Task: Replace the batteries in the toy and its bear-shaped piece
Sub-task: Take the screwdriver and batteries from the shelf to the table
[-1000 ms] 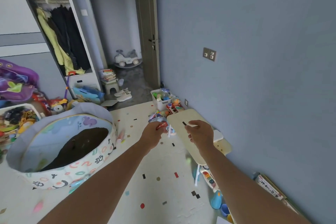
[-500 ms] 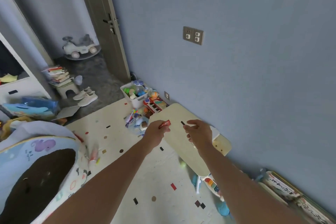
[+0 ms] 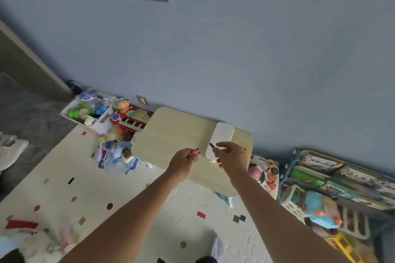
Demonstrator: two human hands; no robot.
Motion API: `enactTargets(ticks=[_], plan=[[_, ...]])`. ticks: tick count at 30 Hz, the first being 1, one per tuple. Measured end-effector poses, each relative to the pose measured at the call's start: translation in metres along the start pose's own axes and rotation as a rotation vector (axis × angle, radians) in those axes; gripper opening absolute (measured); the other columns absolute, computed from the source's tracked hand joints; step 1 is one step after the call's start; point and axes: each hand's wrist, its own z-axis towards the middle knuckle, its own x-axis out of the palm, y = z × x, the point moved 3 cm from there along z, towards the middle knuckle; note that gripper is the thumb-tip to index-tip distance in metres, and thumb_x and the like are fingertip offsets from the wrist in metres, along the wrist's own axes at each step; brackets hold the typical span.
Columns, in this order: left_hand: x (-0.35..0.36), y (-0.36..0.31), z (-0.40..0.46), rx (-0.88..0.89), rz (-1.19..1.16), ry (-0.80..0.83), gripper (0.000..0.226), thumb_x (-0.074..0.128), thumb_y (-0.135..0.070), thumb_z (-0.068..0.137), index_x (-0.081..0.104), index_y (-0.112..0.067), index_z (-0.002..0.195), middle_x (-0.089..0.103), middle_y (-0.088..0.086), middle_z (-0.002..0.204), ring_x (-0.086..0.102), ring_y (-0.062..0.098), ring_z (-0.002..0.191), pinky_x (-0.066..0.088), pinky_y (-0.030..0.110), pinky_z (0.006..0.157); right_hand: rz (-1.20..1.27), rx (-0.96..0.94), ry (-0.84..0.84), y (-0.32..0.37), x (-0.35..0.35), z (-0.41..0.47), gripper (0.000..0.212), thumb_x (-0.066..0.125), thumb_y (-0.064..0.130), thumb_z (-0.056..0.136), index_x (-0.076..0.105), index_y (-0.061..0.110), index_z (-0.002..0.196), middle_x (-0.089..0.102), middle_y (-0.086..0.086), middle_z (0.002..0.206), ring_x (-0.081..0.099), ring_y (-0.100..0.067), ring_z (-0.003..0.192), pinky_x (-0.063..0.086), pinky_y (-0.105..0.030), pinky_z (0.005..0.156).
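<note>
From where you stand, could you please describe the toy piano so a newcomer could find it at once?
Start at the small table against the blue wall. Just past its left edge, on the floor, lies the piano, next to a white bin of toys. It alone is red with black-and-white keys.

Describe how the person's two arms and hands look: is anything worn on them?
Both forearms are bare with no sleeves in view. The left hand and right hand wear no gloves. No watch, bracelet or ring is visible on either.
</note>
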Motion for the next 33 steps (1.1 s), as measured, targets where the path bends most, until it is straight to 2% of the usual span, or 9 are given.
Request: enactTargets(ticks=[4, 7, 9, 12, 16, 19, 23, 28, 33], plan=[[0.037, 0.044, 0.065, 0.030, 0.100, 0.054, 0.017, 0.051, -0.020, 0.100, 0.067, -0.017, 0.099, 0.060, -0.004, 0.074, 0.051, 0.013, 0.066, 0.034, 0.025, 0.057, 0.021, 0.081, -0.084, -0.051, 0.012, 0.062, 0.022, 0.076, 0.017, 0.086, 0.074, 0.016, 0.108, 0.077, -0.006, 0.080, 0.065, -0.014, 0.058, 0.059, -0.031, 0.059], [0.071, 0.087, 0.106, 0.062, 0.159, 0.057, 0.024, 0.048, -0.019, 0.102, 0.066, -0.013, 0.118, 0.062, 0.001, 0.099, 0.054, 0.013, 0.089, 0.036, 0.020, 0.075, 0.048, 0.125, -0.171, -0.094, 0.018, 0.102, 0.020, 0.076, 0.016, 0.086, 0.075, 0.018, 0.106, 0.077, -0.005, 0.077, 0.065, -0.012, 0.056, 0.058, -0.025, 0.054], [0.097, 0.118, 0.130, 0.079, 0.193, 0.071, 0.027, 0.048, -0.016, 0.103, 0.064, -0.011, 0.124, 0.061, 0.007, 0.111, 0.053, 0.010, 0.096, 0.034, 0.015, 0.082, 0.074, 0.147, -0.218, -0.125, 0.023, 0.123, 0.019, 0.076, 0.015, 0.087, 0.076, 0.017, 0.106, 0.076, -0.006, 0.076, 0.065, -0.012, 0.055, 0.056, -0.023, 0.052], [0.137, 0.163, 0.164, 0.162, 0.247, 0.112, 0.027, 0.052, -0.013, 0.101, 0.064, -0.010, 0.124, 0.061, 0.007, 0.111, 0.057, 0.012, 0.101, 0.035, 0.010, 0.084, 0.111, 0.166, -0.266, -0.169, 0.032, 0.152, 0.019, 0.075, 0.014, 0.088, 0.076, 0.016, 0.107, 0.076, -0.007, 0.077, 0.065, -0.012, 0.056, 0.056, -0.025, 0.054], [0.180, 0.213, 0.204, 0.352, 0.365, 0.121, 0.023, 0.059, -0.008, 0.096, 0.067, -0.014, 0.117, 0.061, 0.005, 0.108, 0.056, 0.018, 0.100, 0.041, 0.016, 0.085, 0.161, 0.157, -0.362, -0.211, 0.042, 0.179, 0.018, 0.073, 0.014, 0.089, 0.076, 0.018, 0.106, 0.077, -0.008, 0.079, 0.065, -0.010, 0.057, 0.057, -0.023, 0.053], [0.199, 0.237, 0.217, 0.510, 0.407, 0.127, 0.030, 0.061, -0.004, 0.094, 0.064, -0.015, 0.122, 0.059, 0.003, 0.111, 0.052, 0.017, 0.100, 0.048, 0.023, 0.089, 0.223, 0.147, -0.424, -0.229, 0.048, 0.187, 0.016, 0.073, 0.014, 0.089, 0.076, 0.021, 0.103, 0.076, -0.006, 0.077, 0.065, -0.009, 0.057, 0.057, -0.024, 0.054], [0.204, 0.251, 0.223, 0.628, 0.397, 0.144, 0.042, 0.065, 0.001, 0.088, 0.063, -0.017, 0.126, 0.056, 0.000, 0.113, 0.051, 0.017, 0.103, 0.045, 0.024, 0.094, 0.286, 0.146, -0.474, -0.239, 0.057, 0.190, 0.016, 0.073, 0.016, 0.088, 0.078, 0.021, 0.104, 0.076, -0.003, 0.073, 0.065, -0.010, 0.059, 0.056, -0.024, 0.054], [0.194, 0.255, 0.231, 0.693, 0.549, 0.150, 0.046, 0.069, -0.018, 0.086, 0.061, -0.030, 0.129, 0.058, -0.008, 0.117, 0.048, 0.017, 0.111, 0.034, 0.030, 0.088, 0.328, 0.163, -0.508, -0.236, 0.064, 0.193, 0.015, 0.073, 0.016, 0.089, 0.077, 0.022, 0.103, 0.075, 0.000, 0.071, 0.065, -0.010, 0.059, 0.057, -0.024, 0.056], [0.187, 0.256, 0.249, 0.681, 0.441, 0.155, 0.048, 0.080, -0.027, 0.077, 0.066, -0.029, 0.123, 0.061, -0.010, 0.115, 0.049, 0.016, 0.110, 0.029, 0.026, 0.089, 0.327, 0.156, -0.538, -0.224, 0.065, 0.198, 0.016, 0.073, 0.016, 0.090, 0.078, 0.021, 0.104, 0.076, 0.002, 0.072, 0.066, -0.009, 0.060, 0.058, -0.023, 0.057]])
